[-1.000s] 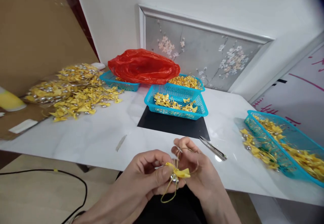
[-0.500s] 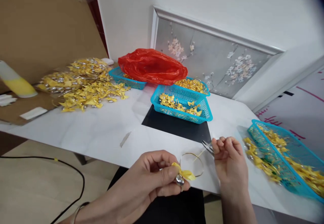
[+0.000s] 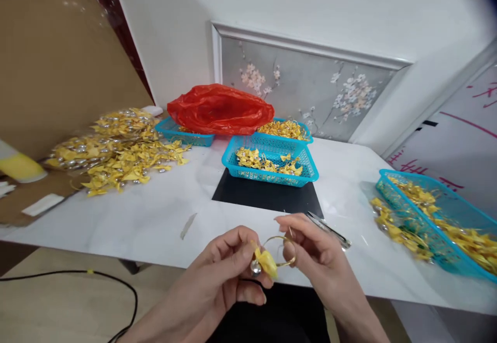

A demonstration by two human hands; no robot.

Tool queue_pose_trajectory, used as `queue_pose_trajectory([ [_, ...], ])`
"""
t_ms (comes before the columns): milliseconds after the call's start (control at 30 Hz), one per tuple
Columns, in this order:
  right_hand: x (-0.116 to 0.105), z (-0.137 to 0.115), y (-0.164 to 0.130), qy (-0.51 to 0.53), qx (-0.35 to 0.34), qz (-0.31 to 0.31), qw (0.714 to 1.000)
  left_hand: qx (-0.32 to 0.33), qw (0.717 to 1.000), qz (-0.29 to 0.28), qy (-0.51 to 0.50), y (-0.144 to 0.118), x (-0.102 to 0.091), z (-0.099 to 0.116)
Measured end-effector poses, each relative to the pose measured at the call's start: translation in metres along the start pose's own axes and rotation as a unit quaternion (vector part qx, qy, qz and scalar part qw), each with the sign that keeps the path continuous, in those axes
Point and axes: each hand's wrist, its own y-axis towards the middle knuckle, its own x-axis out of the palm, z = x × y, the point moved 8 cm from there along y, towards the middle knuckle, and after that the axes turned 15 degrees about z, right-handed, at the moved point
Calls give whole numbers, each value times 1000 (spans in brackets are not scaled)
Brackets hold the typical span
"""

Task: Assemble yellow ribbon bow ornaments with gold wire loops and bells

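Observation:
My left hand (image 3: 227,265) pinches a yellow ribbon bow (image 3: 266,263) between thumb and fingers. A shiny silver bell (image 3: 255,267) hangs at the bow. From the bow a thin gold-coloured wire loop (image 3: 275,238) reaches to the right. My right hand (image 3: 320,252) has its thumb and index finger closed on the far side of that loop. Just behind the right hand, a pair of pliers (image 3: 330,229) lies on the table, partly covered by the fingers.
On the white table (image 3: 155,224), a blue basket (image 3: 272,178) of yellow bows stands on a black sheet (image 3: 256,195). Another blue basket (image 3: 438,268) is at the right, with bows beside it. Bagged bows (image 3: 128,162) lie left. A red plastic bag (image 3: 221,110) sits at the back.
The pliers have left my right hand and now lie on the table. My right hand has moved left and taken hold of the wire loop. The view has shifted slightly.

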Motion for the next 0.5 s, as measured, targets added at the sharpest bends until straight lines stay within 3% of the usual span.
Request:
queue_pose_trajectory([
  [133,22,-19,6,33,-43,-70,996,-60,998,-2,-36,3,-1,-7],
  [233,29,-35,9,-4,-95,-65,993,-93,995,-6,-41,6,-2,-12],
  [333,32,-51,10,-95,-144,-50,984,-41,999,24,21,13,-11,-8],
  [500,38,-64,14,-193,-189,-59,961,114,982,108,109,14,-28,10],
])
